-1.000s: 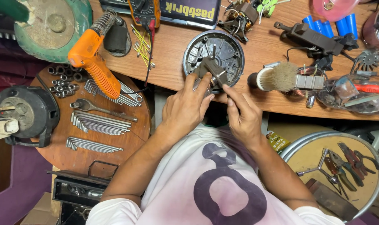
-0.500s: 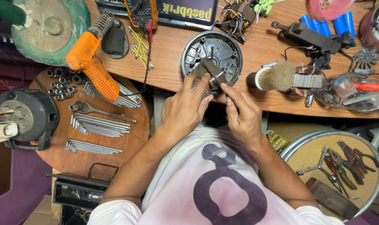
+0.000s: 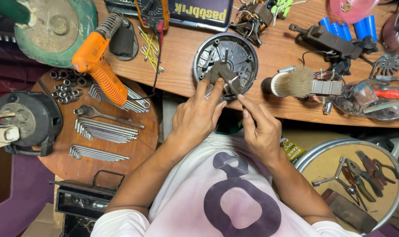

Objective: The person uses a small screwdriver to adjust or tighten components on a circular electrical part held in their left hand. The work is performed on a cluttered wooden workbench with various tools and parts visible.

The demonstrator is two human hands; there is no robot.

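Left hand (image 3: 199,116) fingertips hide motor housing (image 3: 226,61) edge, perhaps a part

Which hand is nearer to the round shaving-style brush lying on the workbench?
The right hand, just below and left of the brush. The left hand is farther left, fingers at the round grey motor housing.

Seen from above, the left hand (image 3: 198,115) and the right hand (image 3: 261,128) meet at the near rim of a round grey motor housing (image 3: 226,61) lying on the wooden surface (image 3: 182,57), fingertips touching a small metal part at its centre. Just right of the housing lies a bristle brush (image 3: 291,83). Left of it rests an orange power tool (image 3: 98,66), above rows of wrenches (image 3: 105,131) on a round board.
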